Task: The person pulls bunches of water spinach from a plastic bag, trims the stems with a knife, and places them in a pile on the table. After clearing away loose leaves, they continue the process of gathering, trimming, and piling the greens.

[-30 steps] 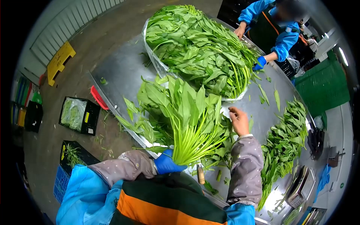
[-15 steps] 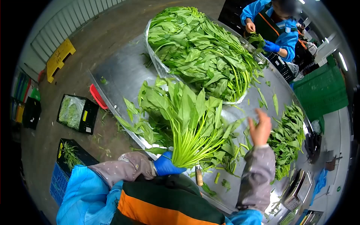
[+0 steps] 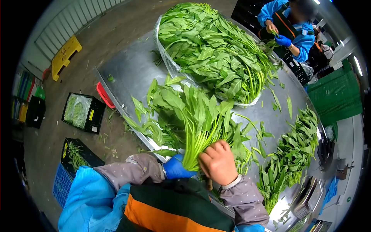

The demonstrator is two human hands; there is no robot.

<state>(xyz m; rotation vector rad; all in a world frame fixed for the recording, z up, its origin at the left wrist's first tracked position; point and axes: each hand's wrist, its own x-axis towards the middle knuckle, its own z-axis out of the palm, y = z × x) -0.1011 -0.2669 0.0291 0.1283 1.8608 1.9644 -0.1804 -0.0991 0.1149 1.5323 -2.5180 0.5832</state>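
My left hand [image 3: 178,167], in a blue glove, is closed around the stem ends of a bunch of water spinach [image 3: 199,120]. Its leaves fan out away from me over the metal table. My bare right hand [image 3: 219,162] is at the right side of the same bunch, fingers curled against the stems; its fingertips are partly hidden. Below that hand, a wooden knife handle [image 3: 209,184] shows only in part. Loose leaves and stems lie under and beside the bunch.
A large heap of water spinach [image 3: 216,54] in clear plastic fills the table's far side. Trimmed bunches [image 3: 290,150] line the right edge of the metal table [image 3: 127,65]. A co-worker's gloved hand [image 3: 283,40] is beyond. Black crates [image 3: 94,116] stand on the floor at left.
My right hand has come down and left from over the table to the stems, its fingers now curled in. The left hand keeps its hold. The view has shifted slightly.
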